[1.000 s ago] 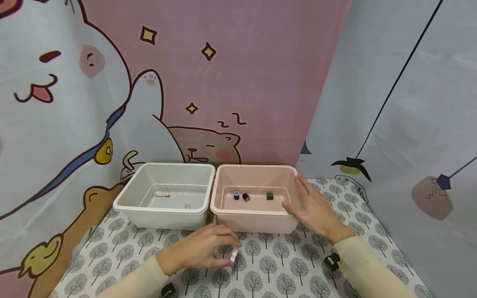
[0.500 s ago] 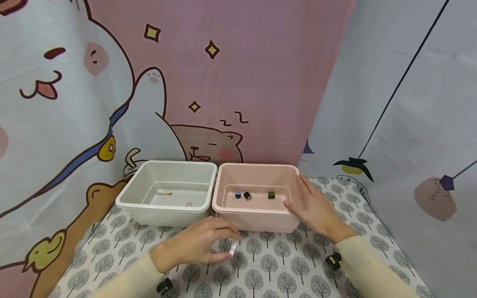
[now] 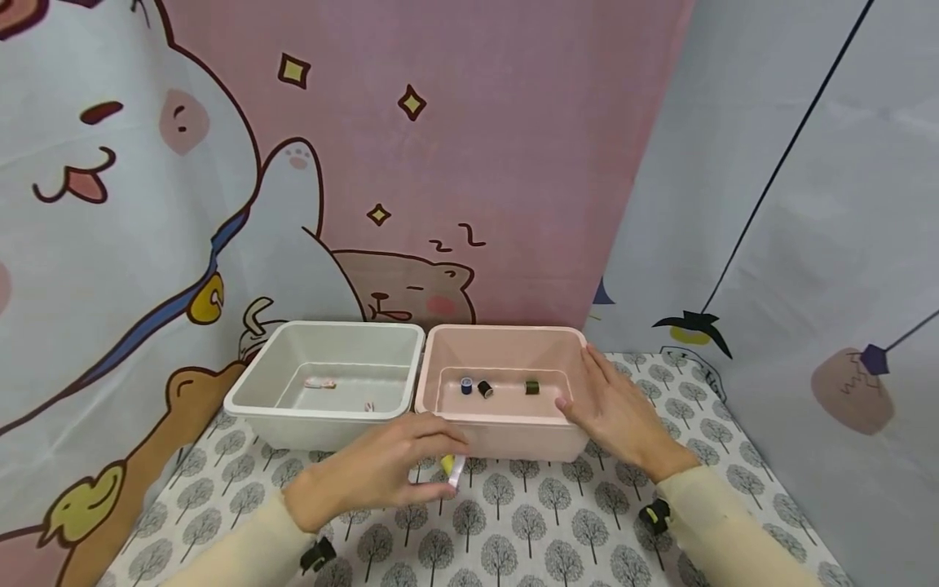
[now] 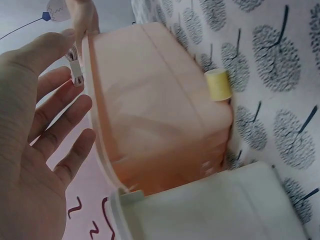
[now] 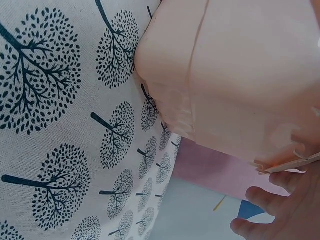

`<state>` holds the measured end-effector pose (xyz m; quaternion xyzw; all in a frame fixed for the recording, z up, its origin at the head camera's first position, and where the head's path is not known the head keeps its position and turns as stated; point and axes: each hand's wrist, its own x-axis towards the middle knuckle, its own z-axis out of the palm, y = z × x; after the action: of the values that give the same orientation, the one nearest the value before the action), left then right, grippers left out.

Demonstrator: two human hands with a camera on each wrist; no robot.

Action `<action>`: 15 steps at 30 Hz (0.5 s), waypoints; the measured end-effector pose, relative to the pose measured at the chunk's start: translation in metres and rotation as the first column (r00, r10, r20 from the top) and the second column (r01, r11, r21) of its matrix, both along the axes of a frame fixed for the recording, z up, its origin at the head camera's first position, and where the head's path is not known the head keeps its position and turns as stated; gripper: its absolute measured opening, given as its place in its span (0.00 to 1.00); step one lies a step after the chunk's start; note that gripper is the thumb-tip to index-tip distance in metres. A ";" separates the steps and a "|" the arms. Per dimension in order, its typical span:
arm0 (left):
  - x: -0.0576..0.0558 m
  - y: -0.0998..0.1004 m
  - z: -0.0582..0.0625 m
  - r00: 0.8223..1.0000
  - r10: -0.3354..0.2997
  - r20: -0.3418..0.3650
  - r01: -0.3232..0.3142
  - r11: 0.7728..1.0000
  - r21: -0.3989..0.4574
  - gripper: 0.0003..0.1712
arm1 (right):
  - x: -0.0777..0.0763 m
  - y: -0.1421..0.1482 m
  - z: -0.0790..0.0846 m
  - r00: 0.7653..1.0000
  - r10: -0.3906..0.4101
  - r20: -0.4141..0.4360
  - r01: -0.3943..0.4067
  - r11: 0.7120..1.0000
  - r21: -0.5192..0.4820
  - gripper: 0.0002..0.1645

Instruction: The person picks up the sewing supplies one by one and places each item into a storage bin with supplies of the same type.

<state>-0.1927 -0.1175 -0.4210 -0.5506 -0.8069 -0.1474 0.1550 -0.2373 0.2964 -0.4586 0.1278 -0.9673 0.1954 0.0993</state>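
Observation:
My left hand (image 3: 381,461) is in front of the pink bin (image 3: 499,440), pinching a small skein of thin strands (image 4: 76,67) with a white band between thumb and fingertips. Its other fingers spread loosely apart. Just below it on the cloth stands a yellow thread spool (image 4: 218,85), close to the bin's front wall and partly hidden in the head view. My right hand (image 3: 623,420) rests on the bin's right end, fingers extended along the rim and thumb over the front corner. Inside lie a blue spool (image 3: 466,386), a black spool (image 3: 485,389) and a green spool (image 3: 531,387).
A white bin (image 3: 315,428) stands against the pink one on its left, with two small pale bundles (image 3: 320,383) inside. Tree-patterned cloth (image 3: 528,522) covers the table. A cartoon-printed curtain (image 3: 513,163) hangs right behind the bins.
My left hand has moved slightly up and left with the skein, and the yellow spool now shows beneath it. My right hand stays on the pink bin.

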 end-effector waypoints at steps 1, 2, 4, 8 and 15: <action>-0.001 0.000 0.002 1.000 0.000 -0.006 0.000 1.000 0.005 0.31 | 0.000 0.000 0.000 1.000 -0.001 -0.001 0.001 1.000 0.003 0.66; -0.002 0.000 0.005 1.000 -0.002 -0.015 0.002 1.000 0.011 0.31 | 0.000 0.000 0.000 1.000 -0.002 -0.002 0.002 1.000 0.003 0.66; -0.004 0.000 0.010 0.999 -0.004 -0.042 0.005 1.000 0.022 0.31 | 0.001 0.001 0.001 1.000 -0.004 -0.004 0.004 1.000 0.005 0.66; -0.007 -0.002 0.020 0.997 0.014 -0.077 -0.010 0.999 0.048 0.32 | 0.001 0.000 0.001 1.000 -0.005 -0.002 0.005 1.000 0.009 0.66; -0.013 -0.011 0.033 0.996 0.066 -0.066 -0.060 0.993 0.098 0.33 | 0.000 -0.001 0.001 1.000 -0.002 -0.005 0.002 1.000 0.008 0.67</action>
<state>-0.2053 -0.1282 -0.3878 -0.5215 -0.8101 -0.1619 0.2135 -0.2369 0.2952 -0.4576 0.1279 -0.9679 0.1912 0.1015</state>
